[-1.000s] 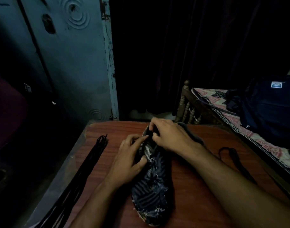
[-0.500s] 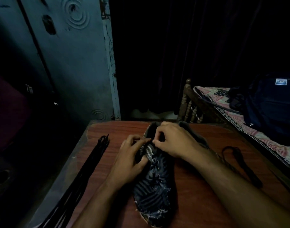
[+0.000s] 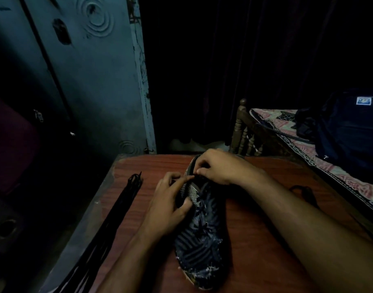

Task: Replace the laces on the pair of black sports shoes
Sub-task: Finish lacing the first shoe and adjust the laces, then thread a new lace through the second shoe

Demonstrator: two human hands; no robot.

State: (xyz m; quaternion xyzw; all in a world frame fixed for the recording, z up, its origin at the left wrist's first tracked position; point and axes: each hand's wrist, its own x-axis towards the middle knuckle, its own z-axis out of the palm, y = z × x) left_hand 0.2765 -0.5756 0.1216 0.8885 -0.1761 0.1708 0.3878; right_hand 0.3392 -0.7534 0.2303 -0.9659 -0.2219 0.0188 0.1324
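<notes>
A black patterned sports shoe (image 3: 199,246) lies on the red-brown wooden table (image 3: 255,240), toe towards me, with dark laces crossing its upper. My left hand (image 3: 170,206) grips the shoe's left side by the striped tongue, thumb against the eyelet row. My right hand (image 3: 221,168) is curled over the shoe's collar, its fingertips pinching at the top of the lacing. The lace end itself is too dark to make out. A bundle of long black laces (image 3: 122,204) lies along the table's left edge. Another black lace (image 3: 304,193) lies to the right, behind my right forearm.
A blue-grey door (image 3: 92,81) stands behind the table at left. A bed with a patterned sheet (image 3: 329,166) and a dark bag (image 3: 350,127) runs along the right side, close to the table. The room is very dim.
My right hand has shifted slightly back along the shoe's collar and keeps pinching at the lacing. The left hand holds the shoe as before.
</notes>
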